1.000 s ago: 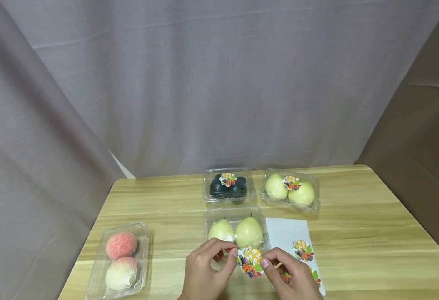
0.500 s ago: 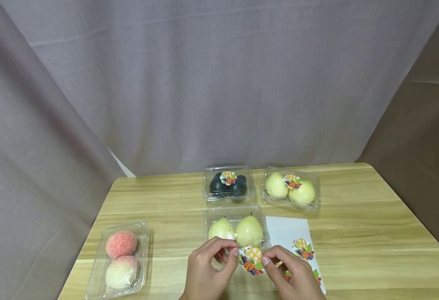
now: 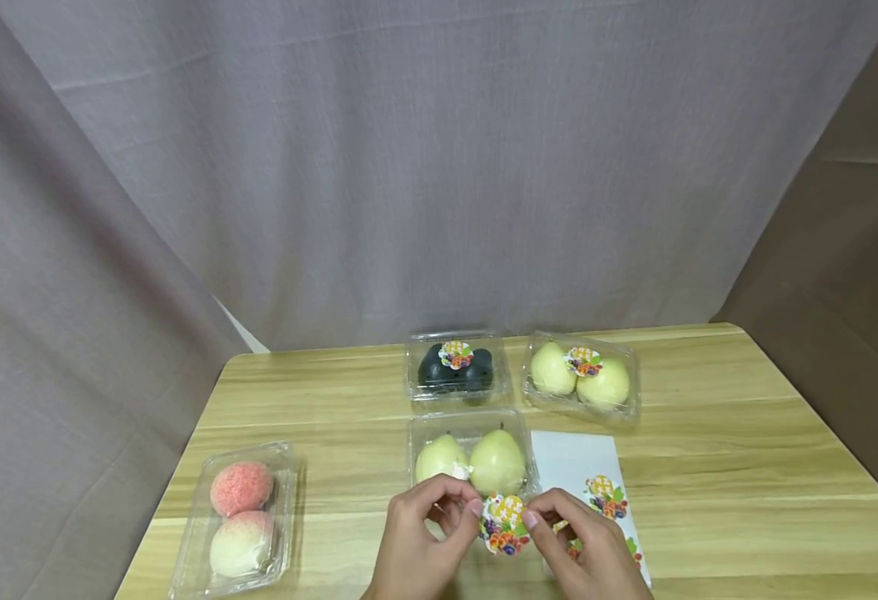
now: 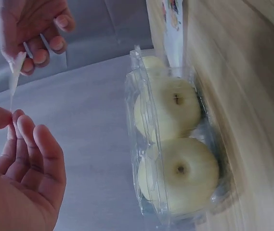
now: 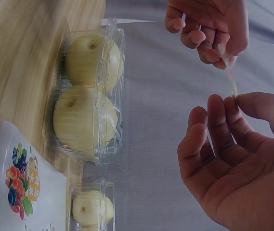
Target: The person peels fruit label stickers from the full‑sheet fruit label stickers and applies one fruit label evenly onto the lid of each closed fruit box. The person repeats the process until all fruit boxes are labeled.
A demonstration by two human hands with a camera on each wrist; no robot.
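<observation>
Between both hands a round, fruit-printed sticker (image 3: 504, 525) is held up in front of the nearest clear box. My left hand (image 3: 427, 533) pinches its left edge between thumb and index finger. The right edge is pinched by my right hand (image 3: 585, 546) in the same way. Both wrist views show the sticker (image 4: 16, 79) edge-on, raised off the table. Behind it stands a clear plastic clamshell box (image 3: 476, 423) with two pale green pears (image 3: 497, 462), partly hidden by the fingers. A white sticker sheet (image 3: 574, 458) lies to the right, its near part covered by my right hand.
At the back are a labelled box of dark fruit (image 3: 476, 377) and a labelled box of pears (image 3: 604, 385). Far left lies a clear box with two peaches (image 3: 241, 542). A grey curtain (image 3: 439, 167) hangs behind the wooden table (image 3: 746, 467).
My left hand has shifted slightly to the right along with the sticker. Both hands keep their pinch; the boxes and sheet stay where they were.
</observation>
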